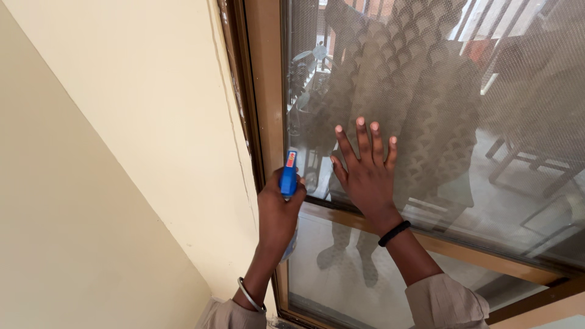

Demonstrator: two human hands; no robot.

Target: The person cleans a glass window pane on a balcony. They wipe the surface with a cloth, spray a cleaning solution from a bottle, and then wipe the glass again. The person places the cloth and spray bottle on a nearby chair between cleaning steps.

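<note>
Sleeves [448, 304] rise to two hands: left hand [277, 210] clenched around a blue sprayer [289, 175] aimed at the window frame [268, 109], right hand [365, 173] splayed flat, empty, bracing against the mesh [426, 91].

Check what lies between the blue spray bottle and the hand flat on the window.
Only a bare strip of mesh-covered window pane separates the blue spray bottle in the left hand from the right hand, per the head view.

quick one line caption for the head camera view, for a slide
Left hand grips a blue plastic spray bottle while the right hand presses flat on a wood-framed glass window.
</note>
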